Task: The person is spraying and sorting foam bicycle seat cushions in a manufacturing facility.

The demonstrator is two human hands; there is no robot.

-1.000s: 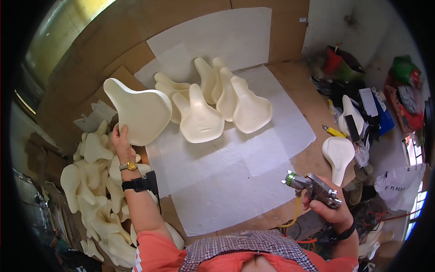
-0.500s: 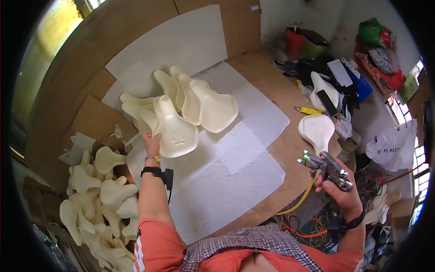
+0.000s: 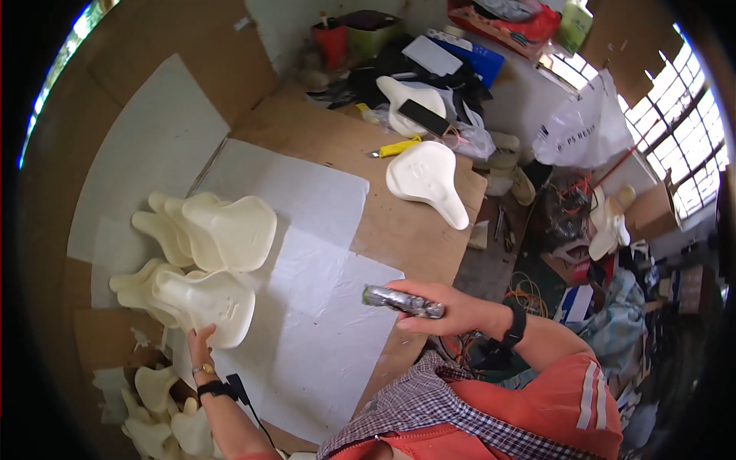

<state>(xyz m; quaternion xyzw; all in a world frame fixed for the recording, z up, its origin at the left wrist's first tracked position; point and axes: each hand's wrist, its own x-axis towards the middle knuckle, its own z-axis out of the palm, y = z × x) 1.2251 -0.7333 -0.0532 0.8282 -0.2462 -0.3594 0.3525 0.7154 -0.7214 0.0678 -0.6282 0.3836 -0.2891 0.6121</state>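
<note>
Bright barred window at right, pale wall behind, brown cardboard panelling at left.

1. Daylight fills the room, glaring nearly white through a barred window at upper right.
2. A second bright strip of light shows at the upper left edge.
3. Soft shadows fall beside the pale bicycle seats onto white paper; the lower left is dimmer.
4. The spray gun has small shiny highlights.
5. Fisheye distortion bows the cardboard wall; black rounds off the corners.
</note>
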